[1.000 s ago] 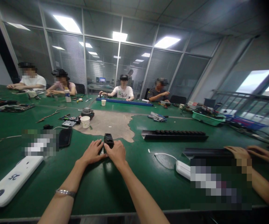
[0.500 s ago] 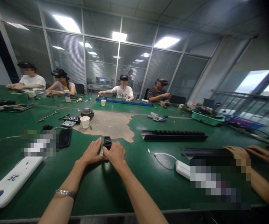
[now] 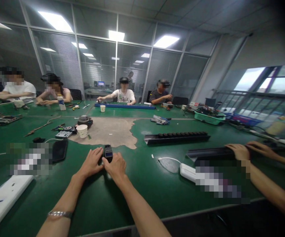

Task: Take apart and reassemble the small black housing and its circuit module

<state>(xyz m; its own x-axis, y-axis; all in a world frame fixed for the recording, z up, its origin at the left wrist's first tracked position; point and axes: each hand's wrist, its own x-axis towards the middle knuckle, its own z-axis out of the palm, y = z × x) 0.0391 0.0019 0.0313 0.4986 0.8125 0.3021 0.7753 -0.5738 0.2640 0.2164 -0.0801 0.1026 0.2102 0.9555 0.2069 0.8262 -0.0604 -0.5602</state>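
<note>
A small black device (image 3: 108,152) with a lit face stands on the green table (image 3: 142,184) in front of me. My left hand (image 3: 91,163) rests on its left side, fingers curled against it. My right hand (image 3: 115,166) grips it from the right and below. Both hands meet at the device, and its lower part is hidden by my fingers. A metal bracelet (image 3: 60,214) sits on my left wrist.
A long black tray (image 3: 177,137) lies to the right. A white adapter with cable (image 3: 187,170) is near it. A paper cup (image 3: 82,130) and a black pouch (image 3: 59,150) stand left. A white slab (image 3: 1,200) lies near left. Another person's hands (image 3: 241,151) work at right; several people sit across.
The view has swung to the right and slightly up, so everything sits further left in the picture. My hands stay on the device, which has turned a little.
</note>
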